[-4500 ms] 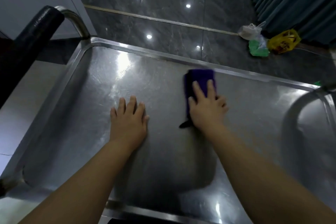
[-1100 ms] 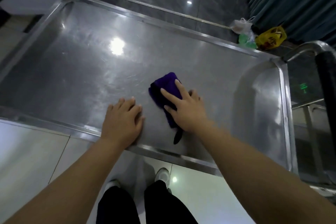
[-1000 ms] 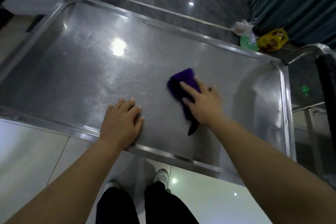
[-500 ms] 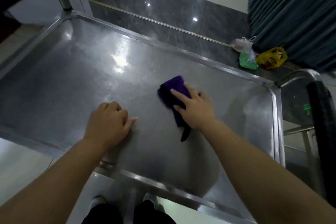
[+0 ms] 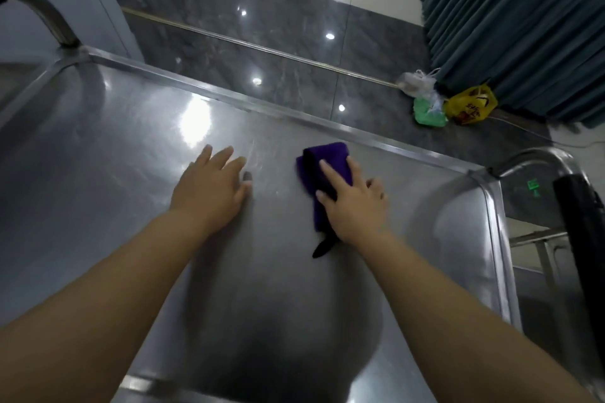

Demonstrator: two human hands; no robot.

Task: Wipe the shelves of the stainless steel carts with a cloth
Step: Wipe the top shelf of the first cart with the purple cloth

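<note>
At centre frame, the right hand [image 5: 355, 203] presses a folded purple cloth [image 5: 322, 173] flat on the steel cart shelf [image 5: 98, 180], fingers straight. Left of it, the left hand [image 5: 209, 186] rests palm-down on the shelf, fingers extended, holding nothing.

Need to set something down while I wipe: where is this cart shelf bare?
Widest bare patch: the shelf left of the left hand, out to the left rim. Smaller one between the right hand and the right rim. The middle is crowded: both hands lie there, the right pressing the purple cloth.
</note>
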